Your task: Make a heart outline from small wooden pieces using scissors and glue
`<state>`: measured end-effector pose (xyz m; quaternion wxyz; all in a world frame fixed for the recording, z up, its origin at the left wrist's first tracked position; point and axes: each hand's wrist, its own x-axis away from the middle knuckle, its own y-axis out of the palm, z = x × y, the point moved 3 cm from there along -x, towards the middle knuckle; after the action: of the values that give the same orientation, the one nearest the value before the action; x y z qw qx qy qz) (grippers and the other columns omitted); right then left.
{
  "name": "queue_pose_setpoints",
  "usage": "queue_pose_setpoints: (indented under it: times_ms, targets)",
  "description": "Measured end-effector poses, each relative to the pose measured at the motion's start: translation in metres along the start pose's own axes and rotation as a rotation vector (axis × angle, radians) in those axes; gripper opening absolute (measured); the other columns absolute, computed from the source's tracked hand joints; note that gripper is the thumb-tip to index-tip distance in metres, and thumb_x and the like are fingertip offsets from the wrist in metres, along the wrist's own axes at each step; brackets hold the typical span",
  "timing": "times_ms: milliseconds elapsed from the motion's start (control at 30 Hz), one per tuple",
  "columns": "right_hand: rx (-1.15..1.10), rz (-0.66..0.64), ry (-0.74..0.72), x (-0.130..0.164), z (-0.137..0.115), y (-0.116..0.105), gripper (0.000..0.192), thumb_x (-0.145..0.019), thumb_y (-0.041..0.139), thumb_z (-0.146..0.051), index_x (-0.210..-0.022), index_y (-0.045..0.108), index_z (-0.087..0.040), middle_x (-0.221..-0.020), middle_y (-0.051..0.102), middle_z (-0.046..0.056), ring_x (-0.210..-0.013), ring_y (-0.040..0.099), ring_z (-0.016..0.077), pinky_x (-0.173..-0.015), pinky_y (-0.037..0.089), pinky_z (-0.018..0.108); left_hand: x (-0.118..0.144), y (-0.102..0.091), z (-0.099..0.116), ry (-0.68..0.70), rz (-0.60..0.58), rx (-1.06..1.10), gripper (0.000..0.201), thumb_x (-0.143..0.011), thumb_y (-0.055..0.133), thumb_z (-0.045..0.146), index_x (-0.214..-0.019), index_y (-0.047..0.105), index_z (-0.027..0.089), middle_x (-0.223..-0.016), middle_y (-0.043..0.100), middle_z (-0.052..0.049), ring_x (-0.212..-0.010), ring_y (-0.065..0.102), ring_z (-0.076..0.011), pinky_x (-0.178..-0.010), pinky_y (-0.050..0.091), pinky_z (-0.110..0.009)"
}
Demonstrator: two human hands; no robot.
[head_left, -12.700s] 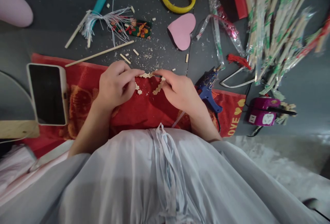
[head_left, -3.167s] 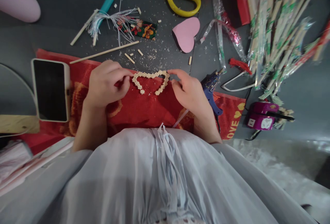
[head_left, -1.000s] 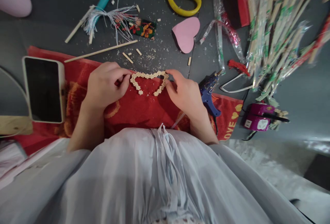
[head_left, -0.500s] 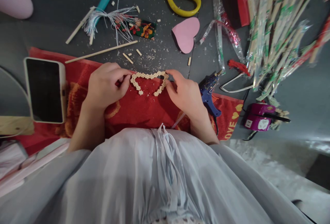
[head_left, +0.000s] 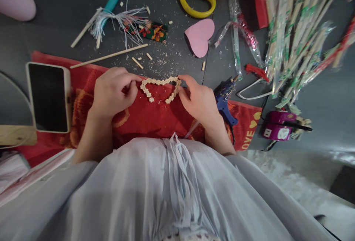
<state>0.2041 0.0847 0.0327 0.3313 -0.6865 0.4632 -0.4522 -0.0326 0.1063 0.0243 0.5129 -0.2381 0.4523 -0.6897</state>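
A heart-shaped outline made of small pale wooden stick pieces (head_left: 161, 81) lies on the red cloth (head_left: 155, 122), with a gap at its lower point. Its right upper side is pinched between the thumb and index finger of my right hand (head_left: 201, 98). At the upper left corner, the index fingertip of my left hand (head_left: 113, 91) touches or nearly touches the outline. The left thumb sits back from it, apart from the index finger. Close to my right hand rests a blue glue gun (head_left: 226, 102).
Beyond the cloth are cut stick bits, a long wooden stick (head_left: 109, 56), a pink paper heart (head_left: 201, 37), yellow-handled scissors (head_left: 195, 2) and white strings (head_left: 119, 22). A phone (head_left: 49, 97) lies left. Wrapped sticks (head_left: 299, 37) and a purple box (head_left: 279, 126) are right.
My left thumb has drawn back slightly leftward from the outline's corner. The outline and my right hand have stayed in place.
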Motion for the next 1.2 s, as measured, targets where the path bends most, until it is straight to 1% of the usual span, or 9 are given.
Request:
queue_pose_setpoints:
  times_ms: [100, 267, 433, 567, 767, 833, 967, 1100, 1200]
  targets:
    - [0.001, -0.026, 0.008, 0.0001, -0.0005, -0.0005, 0.045, -0.097, 0.042, -0.030, -0.138, 0.057, -0.019, -0.080, 0.073, 0.006, -0.065, 0.063, 0.0202, -0.065, 0.040, 0.030, -0.0003, -0.0002, 0.0011, -0.009, -0.027, 0.007, 0.019, -0.088, 0.052, 0.020, -0.091, 0.070, 0.026, -0.076, 0.061, -0.001, -0.076, 0.061, -0.0178, -0.073, 0.049, -0.033]
    - [-0.009, -0.025, 0.005, 0.0004, -0.0010, -0.0007, 0.045, -0.097, 0.041, -0.030, -0.137, 0.058, -0.019, -0.076, 0.071, 0.005, -0.063, 0.060, 0.0189, -0.065, 0.040, 0.029, -0.0001, -0.0016, 0.0028, 0.057, 0.023, 0.007, 0.021, -0.089, 0.051, 0.019, -0.091, 0.071, 0.023, -0.073, 0.061, -0.002, -0.073, 0.060, -0.0186, -0.068, 0.047, -0.033]
    - [-0.016, 0.000, -0.001, 0.0006, -0.0004, -0.0002, 0.045, -0.096, 0.041, -0.031, -0.135, 0.060, -0.019, -0.071, 0.068, 0.003, -0.060, 0.058, 0.0172, -0.063, 0.039, 0.028, -0.0005, -0.0020, 0.0038, 0.087, 0.045, 0.004, 0.021, -0.090, 0.050, 0.019, -0.090, 0.071, 0.023, -0.072, 0.061, -0.002, -0.071, 0.059, -0.0178, -0.066, 0.046, -0.033]
    - [-0.021, 0.007, -0.004, 0.0007, -0.0002, -0.0004, 0.044, -0.096, 0.042, -0.030, -0.135, 0.060, -0.019, -0.071, 0.069, 0.004, -0.061, 0.059, 0.0178, -0.063, 0.039, 0.028, -0.0008, -0.0036, 0.0041, 0.027, 0.011, -0.007, 0.021, -0.088, 0.049, 0.021, -0.089, 0.069, 0.026, -0.074, 0.062, -0.002, -0.072, 0.061, -0.0177, -0.069, 0.049, -0.034]
    - [-0.039, 0.029, -0.021, 0.0015, 0.0008, -0.0007, 0.044, -0.096, 0.041, -0.030, -0.133, 0.061, -0.020, -0.076, 0.072, 0.005, -0.062, 0.060, 0.0178, -0.064, 0.041, 0.028, 0.0004, -0.0051, 0.0031, -0.070, -0.070, -0.005, 0.016, -0.088, 0.052, 0.026, -0.085, 0.066, 0.031, -0.075, 0.063, -0.002, -0.077, 0.063, -0.0193, -0.074, 0.051, -0.038]
    - [-0.042, 0.029, -0.024, 0.0017, 0.0010, -0.0007, 0.044, -0.096, 0.041, -0.030, -0.133, 0.061, -0.020, -0.080, 0.073, 0.005, -0.063, 0.061, 0.0179, -0.065, 0.041, 0.028, 0.0007, -0.0040, 0.0022, -0.067, -0.068, 0.003, 0.016, -0.087, 0.051, 0.025, -0.084, 0.067, 0.030, -0.075, 0.063, -0.002, -0.077, 0.062, -0.0192, -0.074, 0.051, -0.038]
    - [-0.052, 0.024, -0.027, 0.0016, 0.0007, -0.0008, 0.043, -0.095, 0.041, -0.029, -0.133, 0.061, -0.019, -0.082, 0.074, 0.006, -0.063, 0.061, 0.0178, -0.065, 0.040, 0.028, 0.0005, -0.0029, 0.0012, -0.013, 0.020, 0.032, 0.014, -0.082, 0.053, 0.024, -0.080, 0.067, 0.027, -0.069, 0.058, 0.000, -0.070, 0.057, -0.0169, -0.067, 0.047, -0.037]
    - [-0.043, 0.016, -0.025, 0.0012, 0.0005, -0.0006, 0.043, -0.095, 0.042, -0.029, -0.133, 0.061, -0.019, -0.078, 0.073, 0.005, -0.061, 0.060, 0.0172, -0.064, 0.039, 0.028, 0.0000, -0.0023, 0.0017, -0.049, -0.048, 0.037, 0.015, -0.084, 0.052, 0.023, -0.083, 0.066, 0.028, -0.074, 0.061, -0.002, -0.076, 0.060, -0.0189, -0.072, 0.048, -0.037]
    - [-0.045, 0.017, -0.027, 0.0011, 0.0001, -0.0010, 0.043, -0.096, 0.041, -0.029, -0.133, 0.061, -0.019, -0.076, 0.072, 0.004, -0.061, 0.059, 0.0170, -0.063, 0.039, 0.027, -0.0002, -0.0043, 0.0034, -0.044, -0.053, 0.054, 0.016, -0.085, 0.052, 0.021, -0.083, 0.066, 0.029, -0.074, 0.060, -0.002, -0.077, 0.061, -0.0192, -0.073, 0.048, -0.037]
